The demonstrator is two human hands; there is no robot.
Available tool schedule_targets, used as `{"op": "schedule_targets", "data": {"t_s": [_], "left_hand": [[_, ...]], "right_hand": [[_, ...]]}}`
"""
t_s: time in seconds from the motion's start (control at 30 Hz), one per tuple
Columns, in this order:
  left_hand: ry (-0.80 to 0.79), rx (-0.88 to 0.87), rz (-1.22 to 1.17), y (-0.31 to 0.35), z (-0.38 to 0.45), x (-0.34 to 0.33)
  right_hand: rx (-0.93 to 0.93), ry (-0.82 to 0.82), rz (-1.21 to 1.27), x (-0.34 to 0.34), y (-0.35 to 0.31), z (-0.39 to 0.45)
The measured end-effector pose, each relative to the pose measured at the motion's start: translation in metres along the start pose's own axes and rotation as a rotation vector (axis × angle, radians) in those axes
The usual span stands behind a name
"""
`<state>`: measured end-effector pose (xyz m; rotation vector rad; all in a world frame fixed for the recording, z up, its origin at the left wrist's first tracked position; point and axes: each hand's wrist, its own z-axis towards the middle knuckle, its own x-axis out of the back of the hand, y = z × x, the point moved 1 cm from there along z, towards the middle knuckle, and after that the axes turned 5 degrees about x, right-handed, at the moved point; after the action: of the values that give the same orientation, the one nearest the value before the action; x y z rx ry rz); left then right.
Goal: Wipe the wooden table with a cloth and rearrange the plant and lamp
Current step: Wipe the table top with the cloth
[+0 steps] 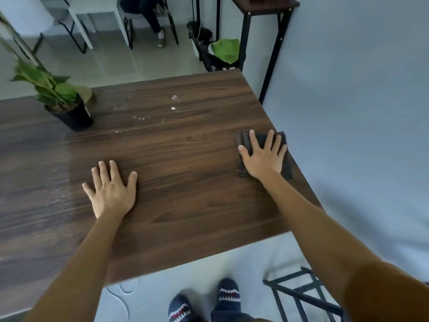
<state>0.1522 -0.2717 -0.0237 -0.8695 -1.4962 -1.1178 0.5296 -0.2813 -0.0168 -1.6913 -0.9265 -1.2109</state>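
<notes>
The dark brown wood-grain table [185,182] fills the middle of the frame, and wiping looks barely begun: a scatter of water droplets [173,108] still sits in the upper centre, well apart from the cloth. The folded dark grey cloth [282,141] lies flat at the table's right edge, right of centre in the frame, with the right hand [263,156] pressed on top of it, fingers spread wide and flat rather than curled around it. The left hand [112,189] rests palm-down on bare wood in the centre left, fingers likewise splayed, holding nothing. The green leafy plant in a black plastic pot [72,115] stands upright at the upper left of the tabletop, near the far edge; I judge it has not yet been rearranged. A slanted pole at the far upper left may belong to the lamp, but that cannot be told for certain. What remains, as I judge it, is nearly everything: wiping away the droplets, covering the rest of the surface, then placing plant and lamp.
</notes>
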Motion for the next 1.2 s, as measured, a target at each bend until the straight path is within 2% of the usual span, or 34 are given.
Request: {"op": "schedule_targets", "data": {"t_s": [0.07, 0.13, 0.2, 0.27, 0.33, 0.43, 0.53, 0.63, 0.73, 0.83, 0.9, 0.97, 1.07, 1.2], "left_hand": [[-0.016, -0.024, 0.012, -0.001, 0.003, 0.001], [-0.036, -0.038, 0.018, -0.004, 0.005, -0.001], [-0.073, -0.037, 0.031, -0.007, 0.0, -0.004], [-0.103, -0.04, 0.054, -0.01, -0.005, -0.005], [-0.07, -0.06, 0.066, -0.011, 0.005, 0.004], [0.026, -0.068, 0.088, -0.01, 0.033, 0.019], [0.028, -0.027, -0.001, -0.013, 0.055, 0.016], [-0.012, -0.019, 0.006, -0.014, 0.062, 0.002], [-0.013, -0.014, 0.013, -0.016, 0.063, -0.004], [-0.01, -0.033, 0.012, -0.016, 0.061, -0.004], [-0.015, -0.051, -0.001, -0.016, 0.062, -0.003], [-0.024, -0.056, 0.008, -0.016, 0.061, -0.005], [-0.009, -0.054, 0.007, -0.016, 0.063, -0.006], [-0.017, -0.03, 0.024, -0.014, 0.064, -0.006]], "right_hand": [[0.158, -0.024, -0.028, -0.009, -0.039, -0.014], [0.33, -0.028, -0.031, -0.022, -0.05, -0.059], [0.477, 0.002, -0.031, -0.033, -0.03, -0.113], [0.531, -0.004, -0.032, -0.037, 0.01, -0.157], [0.456, -0.002, -0.047, -0.029, 0.049, -0.165], [0.313, 0.021, -0.089, -0.01, 0.076, -0.114], [0.075, 0.068, -0.068, 0.003, 0.056, -0.021], [-0.111, 0.073, -0.018, 0.01, -0.002, 0.073], [-0.017, -0.01, 0.011, -0.001, -0.098, 0.115], [0.31, -0.032, -0.008, -0.031, -0.172, 0.078], [0.513, -0.016, -0.005, -0.042, -0.172, 0.021], [0.601, -0.036, -0.015, -0.042, -0.136, -0.026], [0.486, -0.047, -0.065, -0.027, -0.063, -0.039], [0.241, 0.03, -0.101, -0.005, -0.02, 0.047]]}}
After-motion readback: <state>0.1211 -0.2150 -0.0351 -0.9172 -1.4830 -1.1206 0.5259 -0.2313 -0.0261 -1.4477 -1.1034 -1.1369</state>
